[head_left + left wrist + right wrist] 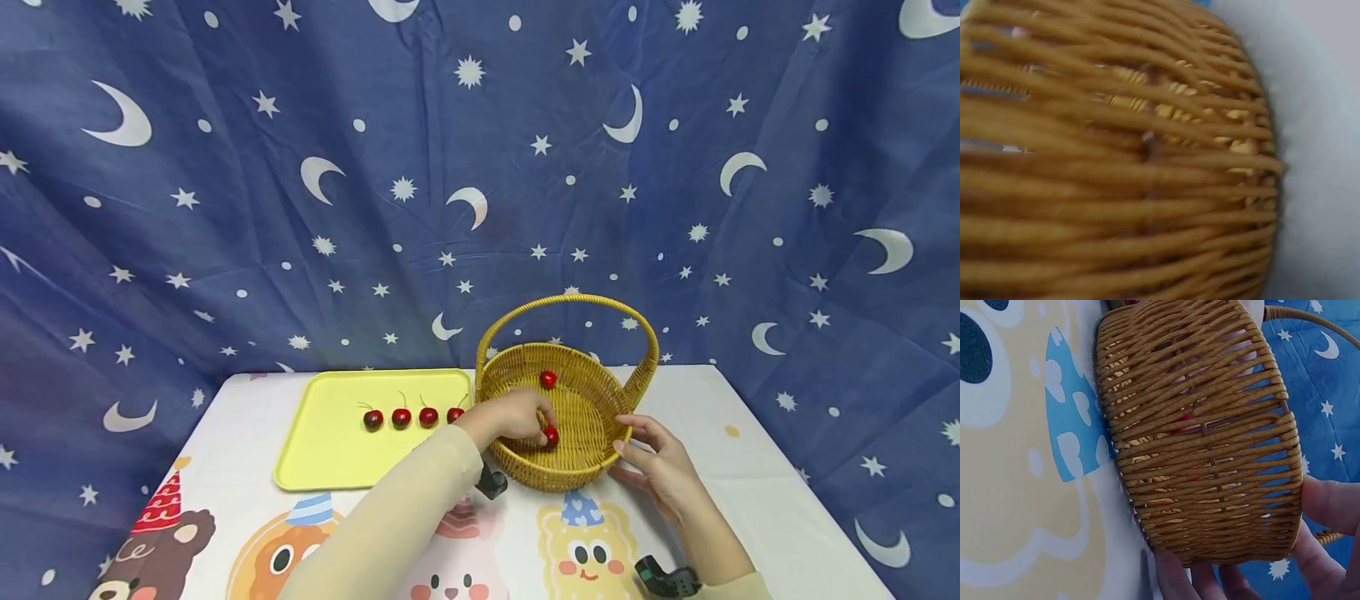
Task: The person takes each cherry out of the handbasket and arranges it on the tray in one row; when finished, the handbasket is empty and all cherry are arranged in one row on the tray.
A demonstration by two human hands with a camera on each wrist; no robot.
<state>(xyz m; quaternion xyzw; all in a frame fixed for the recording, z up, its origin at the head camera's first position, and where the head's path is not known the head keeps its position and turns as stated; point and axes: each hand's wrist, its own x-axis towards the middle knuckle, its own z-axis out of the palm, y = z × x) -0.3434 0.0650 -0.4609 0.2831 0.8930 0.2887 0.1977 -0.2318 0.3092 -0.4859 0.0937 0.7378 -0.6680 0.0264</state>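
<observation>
A woven wicker basket [555, 479] with a tall arched handle stands on the table. My left hand [517, 414] reaches over its left rim, and its fingertips pinch a red cherry [551, 437] low inside. Another cherry [548, 380] lies toward the basket's back wall. My right hand [660, 462] grips the right side of the basket, with thumb and fingers on the rim and wall. The left wrist view is filled by the blurred wicker wall [1116, 206], which hides the left hand. From the right wrist, the fingers [1175, 575] show against the woven side [1210, 450].
Left of the basket lies a yellow tray [330, 458] with several stemmed cherries [401, 418] in a row, partly behind the left forearm. The white tablecloth [750, 467] carries cartoon prints. A blue curtain [480, 167] with moons and stars hangs behind the table.
</observation>
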